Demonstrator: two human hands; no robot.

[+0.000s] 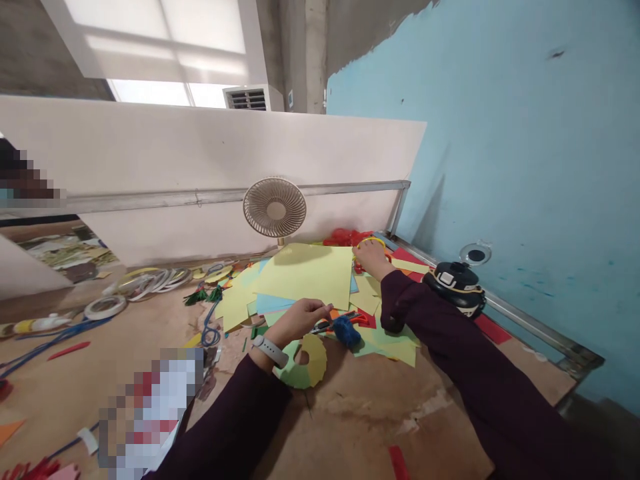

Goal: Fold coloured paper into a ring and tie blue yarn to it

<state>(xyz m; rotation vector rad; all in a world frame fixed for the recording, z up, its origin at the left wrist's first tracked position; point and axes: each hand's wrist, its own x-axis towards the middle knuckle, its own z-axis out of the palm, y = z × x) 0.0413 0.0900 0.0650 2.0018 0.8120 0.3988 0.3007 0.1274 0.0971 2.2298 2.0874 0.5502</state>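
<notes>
My left hand (301, 321), with a pale watch on the wrist, is closed, thumb and fingers together; I cannot make out what is in them. Just right of it lie a red-orange cutter (356, 317) and a tuft of blue yarn (347, 331). Below sits a green-and-yellow paper ring (315, 360) with a jagged edge. My right hand (371, 259) reaches farther forward, its fingers bent down at the right edge of a large yellow paper sheet (305, 272). A yellow loop (373, 241) shows right behind those fingers; their tips are partly hidden.
A small fan (275, 208) stands behind the papers. A black container with its clear lid raised (455, 283) sits right of my right arm. Tape rolls (105, 307), blue cord (210, 330) and a glue bottle (37, 325) lie left. A blue wall (525, 167) borders the right.
</notes>
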